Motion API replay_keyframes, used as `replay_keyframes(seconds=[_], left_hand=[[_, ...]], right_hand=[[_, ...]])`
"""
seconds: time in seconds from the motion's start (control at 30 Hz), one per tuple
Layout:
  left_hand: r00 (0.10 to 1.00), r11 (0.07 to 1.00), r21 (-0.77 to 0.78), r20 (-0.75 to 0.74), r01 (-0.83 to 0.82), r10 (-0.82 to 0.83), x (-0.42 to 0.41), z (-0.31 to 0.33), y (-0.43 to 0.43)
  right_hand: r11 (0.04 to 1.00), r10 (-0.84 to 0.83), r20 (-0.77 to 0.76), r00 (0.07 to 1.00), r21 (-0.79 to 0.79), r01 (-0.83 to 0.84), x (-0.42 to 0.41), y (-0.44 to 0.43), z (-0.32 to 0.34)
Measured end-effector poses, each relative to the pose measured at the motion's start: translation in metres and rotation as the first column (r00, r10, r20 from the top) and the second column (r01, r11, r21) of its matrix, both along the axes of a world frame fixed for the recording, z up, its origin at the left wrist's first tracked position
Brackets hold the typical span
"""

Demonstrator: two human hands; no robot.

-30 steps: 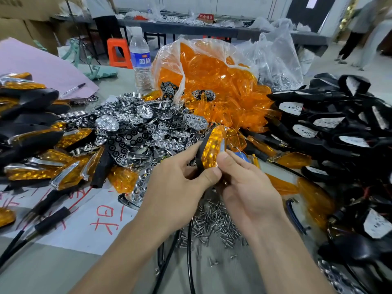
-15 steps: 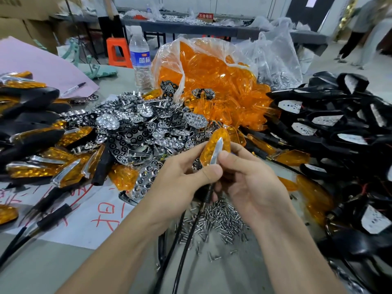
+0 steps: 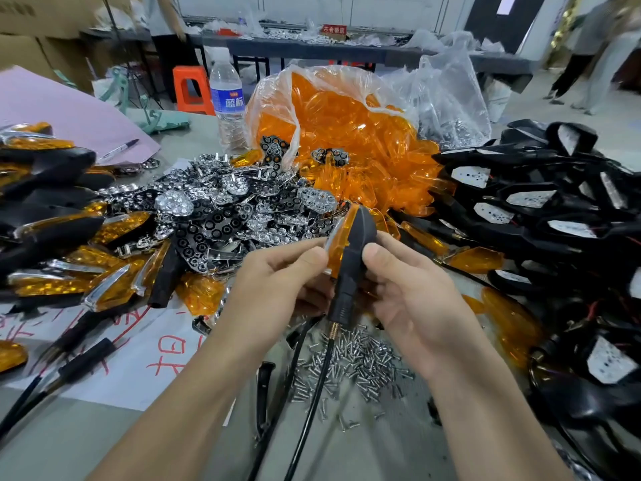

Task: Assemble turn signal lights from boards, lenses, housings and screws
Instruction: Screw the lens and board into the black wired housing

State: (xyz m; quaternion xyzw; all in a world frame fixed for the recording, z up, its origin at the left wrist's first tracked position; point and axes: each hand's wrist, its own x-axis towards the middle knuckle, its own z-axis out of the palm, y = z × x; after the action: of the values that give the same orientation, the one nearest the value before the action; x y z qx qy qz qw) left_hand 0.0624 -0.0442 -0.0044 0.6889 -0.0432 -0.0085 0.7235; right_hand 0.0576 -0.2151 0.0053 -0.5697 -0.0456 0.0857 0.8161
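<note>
I hold one turn signal light point(image 3: 352, 244) upright above the table: black housing turned toward me, orange lens along its left edge, black stalk and cable hanging down. My left hand point(image 3: 277, 289) pinches the lens side between thumb and fingers. My right hand point(image 3: 412, 293) grips the housing's right side with the thumb on it. Below lies a heap of small silver screws point(image 3: 357, 362). Chrome and black reflector boards point(image 3: 225, 216) are piled behind my left hand. A plastic bag of orange lenses point(image 3: 347, 140) stands further back. Black housings with white boards point(image 3: 541, 210) are stacked at the right.
Finished lights point(image 3: 69, 258) with orange lenses lie at the left on white paper with red writing point(image 3: 149, 355). A water bottle point(image 3: 227, 102) stands behind the boards. A pink sheet with a pen point(image 3: 119, 149) lies far left. People stand in the background at the right.
The light has been rotated in my hands: the orange lens faced me earlier, now the black back of the housing does. Both hands kept hold of it.
</note>
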Motion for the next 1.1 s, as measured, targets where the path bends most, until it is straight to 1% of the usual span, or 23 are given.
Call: replay_keyframes(seconds=[0.07,0.1,0.2,0.27,0.3,0.37,0.43,0.47,0.5,0.53,0.57,0.6,0.63,0.67,0.7,0.73,0.8,0.93,0.97,1.03,1.1], left_hand=[[0.997,0.996,0.062,0.05,-0.064,0.061,0.002,-0.003,0.002],[0.996,0.994,0.087,0.065,-0.063,0.057,0.003,-0.004,0.002],[0.991,0.985,0.174,0.131,0.019,-0.042,0.003,-0.005,0.001],[0.977,0.951,0.306,0.188,0.039,-0.1,0.001,-0.004,0.0],[0.97,0.924,0.38,0.212,0.034,-0.123,0.0,-0.004,0.001],[0.962,0.878,0.479,0.243,-0.008,-0.124,0.0,-0.005,0.0],[0.967,0.863,0.498,0.25,-0.083,-0.051,0.0,-0.005,-0.002],[0.976,0.88,0.465,0.219,-0.099,-0.006,0.0,-0.004,-0.003],[0.985,0.91,0.402,0.169,-0.098,0.031,0.0,-0.004,-0.003],[0.992,0.942,0.324,0.112,-0.089,0.056,0.002,-0.004,-0.002],[0.997,0.966,0.248,0.05,-0.074,0.063,0.003,-0.004,0.0],[0.999,0.981,0.187,-0.002,-0.05,0.052,0.005,-0.004,0.001],[0.999,0.989,0.145,-0.038,-0.022,0.028,0.006,-0.005,0.003],[0.998,0.993,0.119,-0.055,0.002,0.005,0.008,-0.004,0.003],[0.998,0.994,0.106,-0.056,0.014,-0.008,0.01,-0.004,0.003],[0.999,0.994,0.105,-0.049,0.013,-0.008,0.011,-0.003,0.004],[0.999,0.99,0.142,-0.039,-0.01,0.016,0.012,-0.003,0.008],[0.997,0.965,0.256,-0.047,-0.05,0.064,0.013,-0.001,0.011],[0.996,0.961,0.27,-0.052,-0.057,0.074,0.013,0.0,0.01],[0.994,0.956,0.287,-0.062,-0.066,0.088,0.013,0.002,0.008],[0.994,0.954,0.294,-0.069,-0.059,0.083,0.012,0.003,0.008]], right_hand=[[1.0,0.001,0.007,1.0,0.0,-0.001,0.0,0.001,0.001],[1.0,0.004,0.004,1.0,0.004,-0.004,-0.001,0.001,0.001],[0.999,-0.031,0.002,1.0,-0.019,0.031,-0.001,0.002,-0.001],[0.995,-0.092,0.007,0.996,-0.03,0.093,0.0,0.003,-0.003],[0.99,-0.125,0.024,0.992,-0.065,0.126,0.0,0.005,-0.003],[0.96,-0.174,0.087,0.981,-0.209,0.189,0.001,0.007,-0.004],[0.911,-0.206,0.121,0.971,-0.337,0.236,0.003,0.004,-0.005],[0.879,-0.218,0.129,0.967,-0.404,0.252,0.003,0.001,-0.004],[0.826,-0.215,0.147,0.965,-0.499,0.26,0.004,-0.002,-0.003],[0.737,-0.173,0.177,0.969,-0.629,0.247,0.003,-0.004,-0.003],[0.602,-0.089,0.188,0.978,-0.772,0.203,0.0,-0.005,-0.003],[0.445,0.014,0.16,0.987,-0.885,0.137,-0.003,-0.002,-0.003],[0.279,0.097,0.108,0.989,-0.957,0.077,-0.006,0.003,-0.005],[0.126,0.148,0.066,0.987,-0.991,0.047,-0.008,0.008,-0.006],[0.034,0.174,0.055,0.983,-0.998,0.049,-0.01,0.014,-0.007],[-0.001,0.188,0.065,0.98,-0.998,0.067,-0.01,0.019,-0.006],[0.006,0.213,0.108,0.971,-0.994,0.109,-0.009,0.026,-0.006],[0.029,0.219,0.127,0.967,-0.992,0.124,-0.006,0.029,-0.006],[0.056,0.205,0.129,0.97,-0.991,0.12,-0.006,0.028,-0.006],[0.155,0.149,0.138,0.979,-0.981,0.115,-0.004,0.022,-0.006],[0.247,0.077,0.196,0.978,-0.954,0.172,-0.003,0.017,-0.007]])
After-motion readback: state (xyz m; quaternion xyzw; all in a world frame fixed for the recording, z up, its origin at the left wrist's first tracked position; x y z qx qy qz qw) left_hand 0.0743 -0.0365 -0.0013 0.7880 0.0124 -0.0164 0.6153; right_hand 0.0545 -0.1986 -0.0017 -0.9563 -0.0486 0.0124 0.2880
